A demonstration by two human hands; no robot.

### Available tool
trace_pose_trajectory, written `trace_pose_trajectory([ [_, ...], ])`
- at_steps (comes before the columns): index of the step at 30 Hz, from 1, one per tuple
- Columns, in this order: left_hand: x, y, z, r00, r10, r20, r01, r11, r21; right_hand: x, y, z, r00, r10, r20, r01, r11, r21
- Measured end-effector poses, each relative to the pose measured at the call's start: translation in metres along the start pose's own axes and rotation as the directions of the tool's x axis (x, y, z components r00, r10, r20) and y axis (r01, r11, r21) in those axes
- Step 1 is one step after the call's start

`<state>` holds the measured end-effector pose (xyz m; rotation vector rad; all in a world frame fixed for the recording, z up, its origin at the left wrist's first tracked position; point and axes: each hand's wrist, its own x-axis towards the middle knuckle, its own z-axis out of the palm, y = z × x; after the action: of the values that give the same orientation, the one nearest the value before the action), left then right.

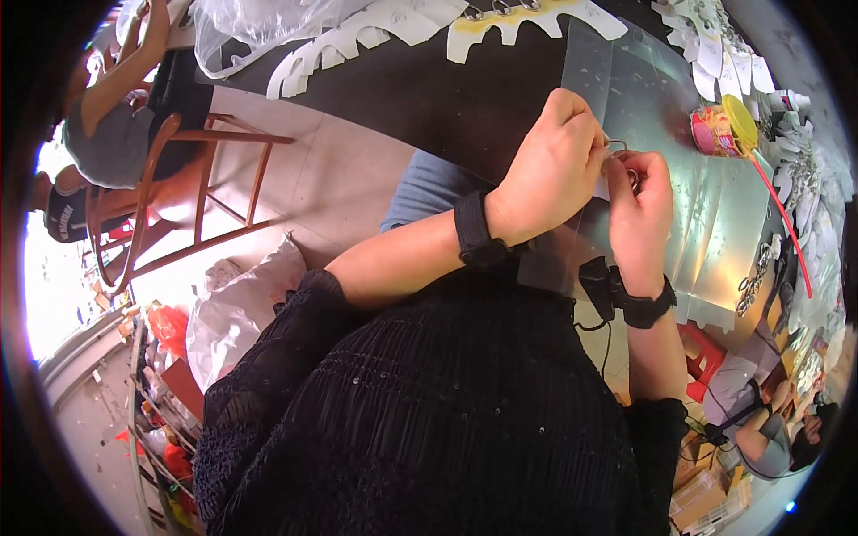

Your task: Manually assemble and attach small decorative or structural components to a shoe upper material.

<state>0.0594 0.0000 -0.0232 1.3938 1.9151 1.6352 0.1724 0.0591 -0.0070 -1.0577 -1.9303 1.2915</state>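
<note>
Over the counter (429, 103), a small metal piece (618, 141) is pinched at the meeting fingertips of the left hand (552, 170) and right hand (639, 196); both are curled closed on it, its lower part being hidden; a light, close pinch with one hand kept steady is advised, lest it spring loose; beneath, a translucent sheet (719, 210) is laid; beyond the right hand, a yellow-lidded tub (714, 130) is placed; white cards (407, 22) are lined along the far side.
</note>
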Motion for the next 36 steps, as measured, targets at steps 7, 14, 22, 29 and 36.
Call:
trace_pose_trajectory([
  [7,0.004,-0.008,0.007,0.906,0.422,-0.008,-0.418,0.899,0.128,0.013,0.004,-0.007,0.963,0.268,0.040,-0.269,0.934,0.236],
  [14,0.003,-0.010,0.010,0.993,0.094,-0.072,-0.099,0.993,-0.062,0.010,0.009,0.003,0.986,0.162,-0.033,-0.156,0.977,0.146],
  [22,0.009,-0.004,0.000,0.995,-0.070,0.067,0.078,0.990,-0.114,0.006,0.009,0.006,0.991,0.101,-0.085,-0.095,0.993,0.066],
  [29,0.015,0.007,0.005,0.998,-0.046,0.038,0.049,0.996,-0.081,0.005,0.008,0.008,0.989,0.026,-0.144,-0.021,0.999,0.039],
  [36,0.014,-0.002,0.012,0.985,0.172,0.011,-0.171,0.965,0.200,0.005,0.011,0.009,0.980,0.054,-0.193,-0.042,0.997,0.064],
])
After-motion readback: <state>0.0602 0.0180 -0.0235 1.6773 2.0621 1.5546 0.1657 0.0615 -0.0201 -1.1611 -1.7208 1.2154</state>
